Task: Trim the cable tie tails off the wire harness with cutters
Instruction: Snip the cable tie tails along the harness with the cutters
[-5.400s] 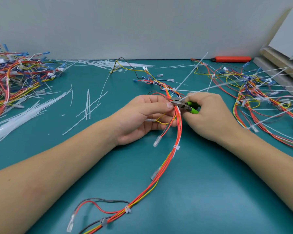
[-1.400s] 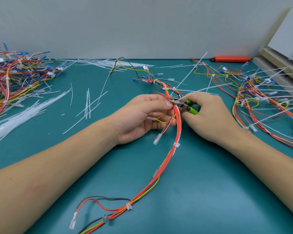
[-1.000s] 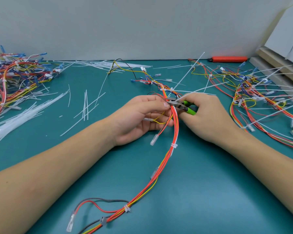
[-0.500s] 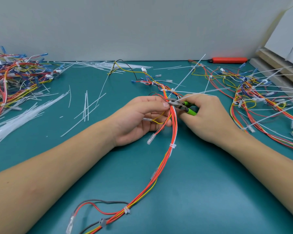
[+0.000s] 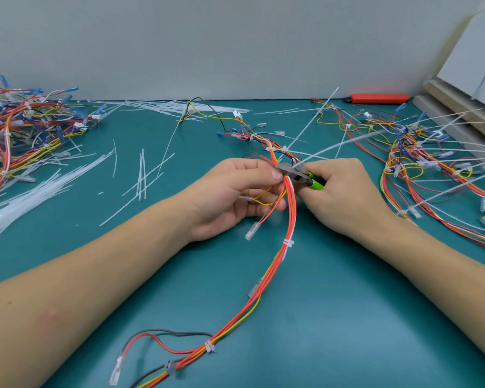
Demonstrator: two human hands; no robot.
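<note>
Left hand (image 5: 230,194) fingers pinch the red-orange wire harness (image 5: 287,219) mid-table; right hand (image 5: 345,194) grips green-handled cutters (image 5: 297,175), jaws apparently at a white cable tie tail (image 5: 333,147). Since half a second ago, almost nothing has shifted.

The harness (image 5: 287,219) is a bunch of red, orange and yellow wires. It runs from the middle of the green surface (image 5: 333,317) down to the near edge. Small white ties hold it together. One long white tail (image 5: 319,151) sticks up and to the right. The cutters (image 5: 297,175) have grey tips and green handles, and the tips sit at that tail's bottom end.
</note>
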